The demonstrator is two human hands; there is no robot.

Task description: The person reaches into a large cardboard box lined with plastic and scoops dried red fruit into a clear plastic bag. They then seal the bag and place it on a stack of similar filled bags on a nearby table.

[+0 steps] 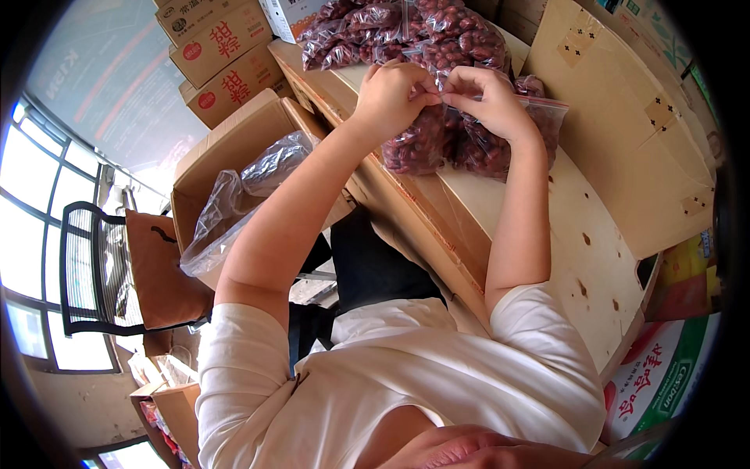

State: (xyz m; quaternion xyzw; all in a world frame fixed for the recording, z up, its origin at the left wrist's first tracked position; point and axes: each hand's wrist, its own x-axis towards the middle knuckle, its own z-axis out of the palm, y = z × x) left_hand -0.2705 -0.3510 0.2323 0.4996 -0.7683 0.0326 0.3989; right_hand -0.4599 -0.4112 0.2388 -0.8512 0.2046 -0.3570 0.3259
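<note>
My left hand (397,95) and my right hand (494,100) meet over the wooden bench, fingertips pinched together at the upper edge of a clear zip bag (416,145) filled with dark red dates. Thumbs and forefingers of both hands are closed on the plastic, and the fingers cover most of that edge. Right beside it, under my right wrist, stands another zip bag of dates (478,150); its top strip sticks out to the right. Behind my hands, several filled bags of dates (469,45) lie in a heap.
A tall cardboard sheet or box side (617,117) leans along the bench's right. Left of the bench (582,234), an open carton (226,144) holds a clear plastic liner (273,168). Stacked cartons (226,43) stand at the far left, near a mesh-backed chair (98,266).
</note>
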